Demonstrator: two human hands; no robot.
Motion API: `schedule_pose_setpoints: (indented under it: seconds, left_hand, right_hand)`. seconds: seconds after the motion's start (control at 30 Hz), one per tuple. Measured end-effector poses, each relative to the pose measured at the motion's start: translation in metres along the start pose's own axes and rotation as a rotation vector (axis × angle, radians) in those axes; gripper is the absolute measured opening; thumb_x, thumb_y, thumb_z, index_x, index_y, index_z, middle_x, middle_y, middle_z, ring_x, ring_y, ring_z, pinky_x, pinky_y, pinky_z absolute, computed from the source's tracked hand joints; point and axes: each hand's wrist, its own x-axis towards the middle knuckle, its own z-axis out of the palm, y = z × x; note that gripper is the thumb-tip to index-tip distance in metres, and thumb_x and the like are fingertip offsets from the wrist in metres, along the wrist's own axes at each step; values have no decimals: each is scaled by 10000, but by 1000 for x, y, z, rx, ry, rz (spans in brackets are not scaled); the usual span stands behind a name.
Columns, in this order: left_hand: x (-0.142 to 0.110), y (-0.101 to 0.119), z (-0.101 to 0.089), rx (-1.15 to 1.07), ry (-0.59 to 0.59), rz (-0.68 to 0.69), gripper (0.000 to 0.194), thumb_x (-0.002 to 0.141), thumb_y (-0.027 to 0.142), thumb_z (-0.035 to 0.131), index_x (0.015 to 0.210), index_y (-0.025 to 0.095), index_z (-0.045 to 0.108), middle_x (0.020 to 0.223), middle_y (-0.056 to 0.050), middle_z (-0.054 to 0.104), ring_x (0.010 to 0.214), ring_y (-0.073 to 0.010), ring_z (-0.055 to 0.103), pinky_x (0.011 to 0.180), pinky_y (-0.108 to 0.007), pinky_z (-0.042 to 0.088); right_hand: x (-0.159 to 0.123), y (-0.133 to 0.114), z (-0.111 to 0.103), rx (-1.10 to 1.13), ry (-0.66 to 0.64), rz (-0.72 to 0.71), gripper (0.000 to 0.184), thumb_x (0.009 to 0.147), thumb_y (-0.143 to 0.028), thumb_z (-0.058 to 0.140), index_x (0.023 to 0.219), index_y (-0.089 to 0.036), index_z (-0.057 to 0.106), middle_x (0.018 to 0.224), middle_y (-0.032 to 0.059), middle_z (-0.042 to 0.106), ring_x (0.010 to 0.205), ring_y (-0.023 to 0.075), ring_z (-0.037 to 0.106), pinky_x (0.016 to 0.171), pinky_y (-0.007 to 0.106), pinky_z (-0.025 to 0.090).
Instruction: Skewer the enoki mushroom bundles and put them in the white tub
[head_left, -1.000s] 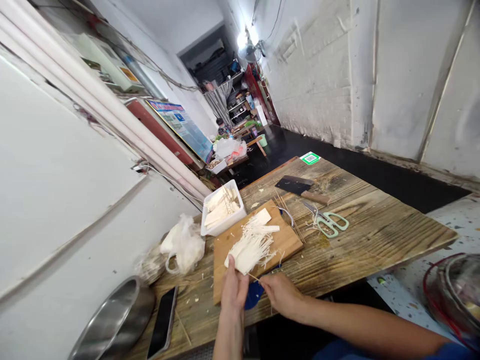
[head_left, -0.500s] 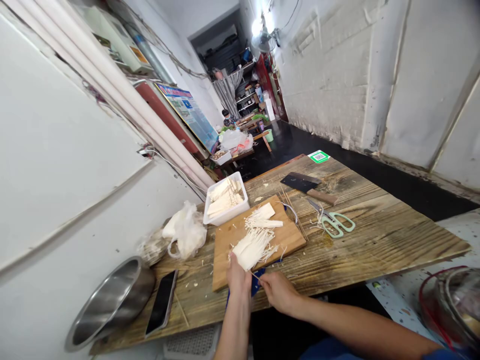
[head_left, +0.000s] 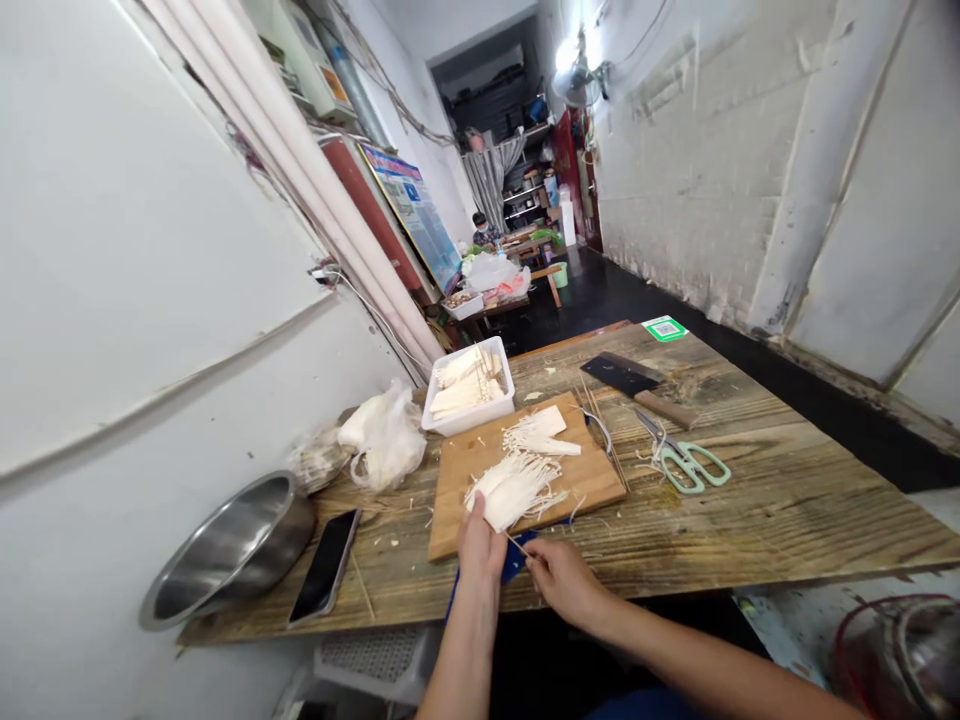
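My left hand (head_left: pixel 482 540) is closed on the base of a flat bunch of enoki mushrooms (head_left: pixel 510 490) at the near edge of a wooden cutting board (head_left: pixel 461 470). Between finger and thumb, my right hand (head_left: pixel 562 578) pinches a thin wooden skewer (head_left: pixel 517 545), whose far end meets the base of that bunch beside my left hand. Smaller enoki pieces (head_left: pixel 544 430) lie farther back on the board. Behind it stands a white plastic tub (head_left: pixel 469 415) holding more enoki, some with skewers in them.
Loose skewers (head_left: pixel 604 440) lie along the board's right side. Green-handled scissors (head_left: pixel 694 467) and a cleaver (head_left: pixel 630 385) rest farther right. To the left are a plastic bag (head_left: pixel 386 435), a phone (head_left: pixel 325 567) and a steel bowl (head_left: pixel 229 545). A person (head_left: pixel 484 230) sits far back.
The camera view has shifted, so the table and its things appear a little farther right. Both hands keep their holds on the enoki bunch and the skewer.
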Motion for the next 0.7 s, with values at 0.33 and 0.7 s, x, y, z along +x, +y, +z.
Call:
schedule_pose_setpoints:
  seconds: [0.33,0.7]
  left_hand:
    - [-18,10,22,-111,-60,32,306,934,265,447,1165,120,587,1158,-149,651,1038,-213,638,1007,-395,437]
    - [-10,23,-1,171,-54,191,272,910,241,505,1144,126,581,1164,-177,631,1043,-226,633,1025,-438,398]
  right_hand:
    - [-19,-6,-41,-97,83,-203,347,913,-184,328,970,-177,671,864,85,707,816,195,667,732,270,480]
    - [12,-15,-124,342,169,-21,443,830,-540,506,977,-157,674,519,-14,494,406,98,396,386,216,319]
